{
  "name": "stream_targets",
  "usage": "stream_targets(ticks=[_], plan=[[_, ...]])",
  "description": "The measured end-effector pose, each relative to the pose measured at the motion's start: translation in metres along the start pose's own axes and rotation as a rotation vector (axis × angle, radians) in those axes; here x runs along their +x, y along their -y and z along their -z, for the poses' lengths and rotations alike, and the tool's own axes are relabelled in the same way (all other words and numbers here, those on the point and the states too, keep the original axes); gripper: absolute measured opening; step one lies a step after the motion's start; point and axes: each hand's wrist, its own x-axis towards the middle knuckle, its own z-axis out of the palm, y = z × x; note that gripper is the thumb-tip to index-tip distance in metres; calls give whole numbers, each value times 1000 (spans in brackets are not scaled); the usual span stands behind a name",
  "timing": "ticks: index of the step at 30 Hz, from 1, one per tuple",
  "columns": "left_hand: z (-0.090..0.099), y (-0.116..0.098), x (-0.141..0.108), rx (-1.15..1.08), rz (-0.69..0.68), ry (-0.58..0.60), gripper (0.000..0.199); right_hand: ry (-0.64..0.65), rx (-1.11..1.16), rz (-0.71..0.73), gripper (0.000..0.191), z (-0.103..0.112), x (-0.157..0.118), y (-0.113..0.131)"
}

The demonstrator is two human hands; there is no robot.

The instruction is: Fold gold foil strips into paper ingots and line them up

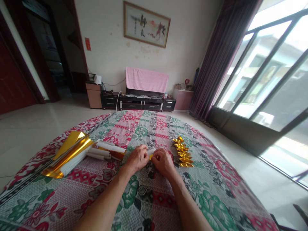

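Over the middle of the patterned cloth, my left hand point(139, 158) and my right hand point(163, 161) pinch a small piece of gold foil paper point(151, 151) between them. Its white back faces up, and a bit of gold shows by the right fingers. To the left lie rolled gold sheets point(79, 150) with white backs. Several smaller white-backed rolls point(103, 150) rest between those sheets and my left hand. On the right stands a row of folded gold paper pieces point(183, 152), pointed at the ends. Fingertips partly hide the held paper.
A floral cloth point(141, 199) covers the round-edged surface under my hands. Beyond it, a low black cabinet point(144, 104) stands by the wall, with a pink towel point(147, 79) draped above it. Tall windows point(267, 80) and a dark curtain point(223, 48) are on the right.
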Motion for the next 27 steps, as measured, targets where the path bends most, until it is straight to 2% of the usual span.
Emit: stream_targets(ticks=[16, 21, 27], plan=[[-8, 7, -1, -58, -54, -83, 12, 23, -11, 25, 7, 2, -3, 0], [-8, 9, 1, -82, -89, -42, 17, 45, -26, 61, 11, 2, -2, -1], [-6, 7, 0, -73, -51, -12, 14, 43, -76, 28, 11, 3, -5, 5]])
